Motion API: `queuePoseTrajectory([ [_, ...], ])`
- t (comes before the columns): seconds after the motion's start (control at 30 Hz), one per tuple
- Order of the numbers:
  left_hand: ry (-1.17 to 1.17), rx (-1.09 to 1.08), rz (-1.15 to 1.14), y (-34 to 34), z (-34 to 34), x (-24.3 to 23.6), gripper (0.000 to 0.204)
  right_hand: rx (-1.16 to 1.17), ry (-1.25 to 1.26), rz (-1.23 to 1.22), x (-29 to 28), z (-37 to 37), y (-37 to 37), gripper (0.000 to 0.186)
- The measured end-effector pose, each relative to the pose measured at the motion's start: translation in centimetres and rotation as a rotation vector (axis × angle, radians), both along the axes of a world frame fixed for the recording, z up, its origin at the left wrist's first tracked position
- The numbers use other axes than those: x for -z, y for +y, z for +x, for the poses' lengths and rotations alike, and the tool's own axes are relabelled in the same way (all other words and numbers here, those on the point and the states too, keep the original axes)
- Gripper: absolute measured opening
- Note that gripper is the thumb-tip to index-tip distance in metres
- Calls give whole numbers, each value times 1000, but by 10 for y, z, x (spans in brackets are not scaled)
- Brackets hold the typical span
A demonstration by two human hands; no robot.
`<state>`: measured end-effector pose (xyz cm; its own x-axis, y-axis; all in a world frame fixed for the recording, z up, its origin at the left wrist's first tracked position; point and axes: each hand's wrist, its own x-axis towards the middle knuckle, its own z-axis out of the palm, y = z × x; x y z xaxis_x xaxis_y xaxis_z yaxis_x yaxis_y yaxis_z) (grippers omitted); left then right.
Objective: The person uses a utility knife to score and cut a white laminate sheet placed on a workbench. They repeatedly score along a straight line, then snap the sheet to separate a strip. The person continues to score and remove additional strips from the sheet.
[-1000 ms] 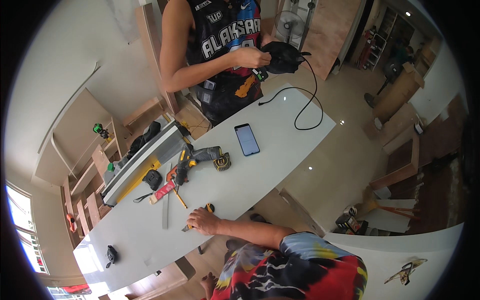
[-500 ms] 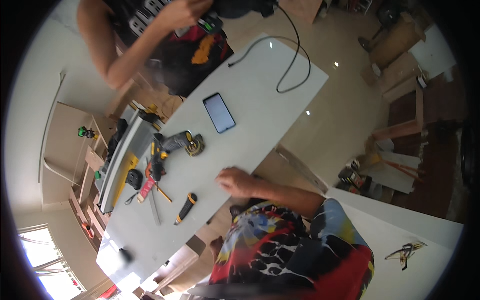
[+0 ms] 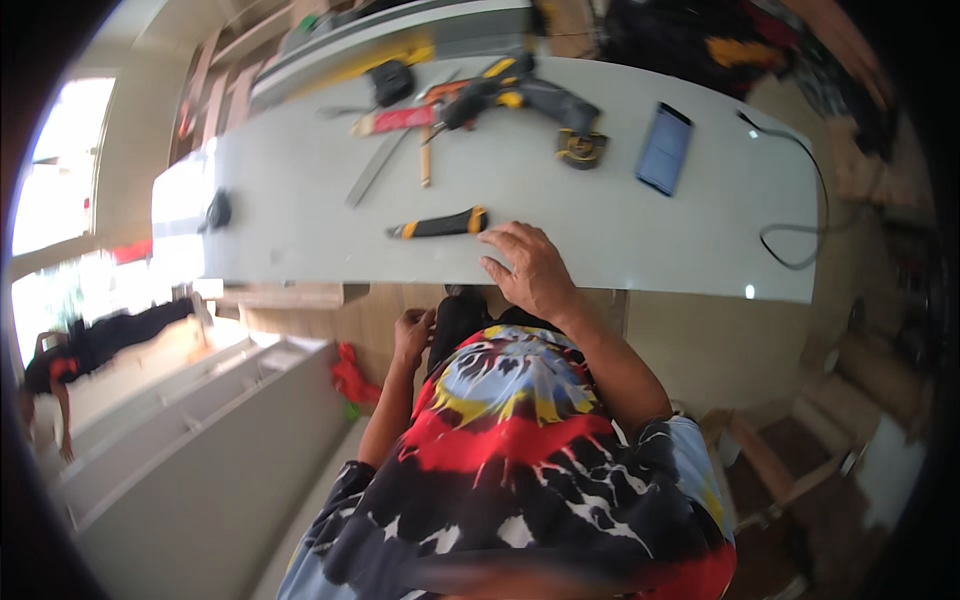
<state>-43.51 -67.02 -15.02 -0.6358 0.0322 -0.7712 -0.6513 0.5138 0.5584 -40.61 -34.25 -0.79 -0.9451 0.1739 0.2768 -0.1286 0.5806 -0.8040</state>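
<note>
My right hand [image 3: 525,262] hovers at the white tabletop's near edge [image 3: 700,275], fingers loosely spread and empty, beside a black-and-orange utility knife [image 3: 450,224]. My left hand [image 3: 415,330] hangs below the edge by my dark-clad leg, fingers curled; its contents are unclear. Farther back lie a black-and-yellow cordless drill [image 3: 540,100], a dark tape measure [image 3: 392,82], a red-handled tool [image 3: 395,120], a thin metal strip [image 3: 372,172] and a slim wooden stick [image 3: 426,160]. A phone [image 3: 664,150] lies right of the drill, with a black cable [image 3: 823,200] further right.
A long rail-like piece [image 3: 390,30] lines the table's back, where another person's dark clothing [image 3: 680,40] shows. Another person [image 3: 120,330] is at the lower left near white cabinet carcasses [image 3: 180,450] and a red cloth [image 3: 350,375]. Wooden boxes [image 3: 790,450] stand at the right.
My right hand has let go of the utility knife and lifted to its right. The view has swung round and down; my left hand now shows more clearly below the table edge.
</note>
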Motion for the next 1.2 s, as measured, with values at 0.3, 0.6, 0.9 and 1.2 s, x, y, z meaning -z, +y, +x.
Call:
queuePoseTrajectory([
  [0.3, 70, -381, 203, -38, -2, -39, 31, -136, -129, 476, 12, -88, -95, 55],
  [0.6, 282, -561, 252, -129, -88, -63, 26, -183, -392, 434, -8, -122, -115, 39],
  [0.9, 315, -693, 257, -154, -125, -79, 32, -240, -406, -72, 0, -179, -228, 33],
  [1.2, 201, -845, 281, -120, -179, -96, 58, -543, -312, 231, -7, -248, -259, 21],
])
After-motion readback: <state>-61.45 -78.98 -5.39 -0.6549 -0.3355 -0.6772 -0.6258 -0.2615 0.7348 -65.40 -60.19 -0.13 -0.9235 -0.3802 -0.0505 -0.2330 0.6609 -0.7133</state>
